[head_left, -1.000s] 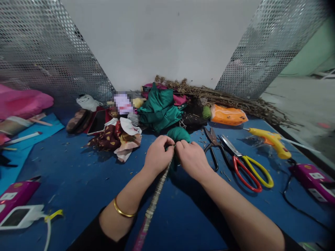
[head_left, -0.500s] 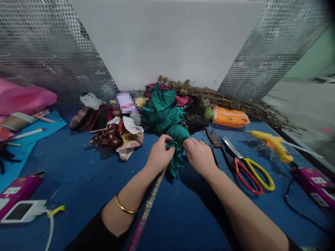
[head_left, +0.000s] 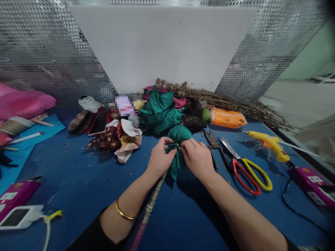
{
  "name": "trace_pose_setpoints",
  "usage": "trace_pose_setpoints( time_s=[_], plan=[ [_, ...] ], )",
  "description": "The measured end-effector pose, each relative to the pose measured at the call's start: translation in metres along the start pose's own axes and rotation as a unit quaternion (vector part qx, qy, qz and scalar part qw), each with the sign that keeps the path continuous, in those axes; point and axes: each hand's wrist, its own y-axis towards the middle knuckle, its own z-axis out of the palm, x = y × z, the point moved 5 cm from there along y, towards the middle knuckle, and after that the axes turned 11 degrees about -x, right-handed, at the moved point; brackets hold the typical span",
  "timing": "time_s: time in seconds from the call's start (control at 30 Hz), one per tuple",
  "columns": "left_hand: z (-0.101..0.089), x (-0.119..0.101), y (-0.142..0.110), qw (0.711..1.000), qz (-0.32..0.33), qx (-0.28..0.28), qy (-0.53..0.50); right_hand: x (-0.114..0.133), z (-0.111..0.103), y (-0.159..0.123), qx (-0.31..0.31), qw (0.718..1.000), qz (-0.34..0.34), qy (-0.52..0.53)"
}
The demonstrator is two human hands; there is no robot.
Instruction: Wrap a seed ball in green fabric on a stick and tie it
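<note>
A rounded bundle of green cloth (head_left: 180,133) is gathered at the far end of a long wrapped stick (head_left: 153,202), with loose green tails hanging below the gather. My left hand (head_left: 161,155) pinches the gathered neck from the left, a gold bangle on its wrist. From the right, my right hand (head_left: 197,157) has its fingertips closed at the same gather. The tie between the fingertips is too small to make out. The stick runs under my left hand toward me, grey-wrapped above and purple lower down.
Right of my hands lie black-handled shears (head_left: 213,141), red-and-yellow scissors (head_left: 244,167), a yellow glue gun (head_left: 270,143) and a purple power strip (head_left: 312,186). Behind are a green cloth heap (head_left: 159,113), an orange packet (head_left: 227,118) and dried stems (head_left: 235,101). Patterned cloth scraps (head_left: 119,139) lie left.
My right hand drew away to the right, showing the green tails, then came back to the gather. My left hand has kept its grip there. The camera view shifted slightly.
</note>
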Motion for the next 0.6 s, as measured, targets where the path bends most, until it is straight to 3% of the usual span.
trace_pose_setpoints(
  time_s=[0.37,0.6],
  plan=[
    [0.003,0.000,-0.002,0.999,0.014,-0.015,0.036,0.007,0.005,0.000,0.040,0.994,-0.031,-0.095],
    [0.007,0.002,-0.006,0.998,0.030,-0.007,0.052,0.015,0.014,-0.003,0.133,0.980,-0.022,-0.144]
  ],
)
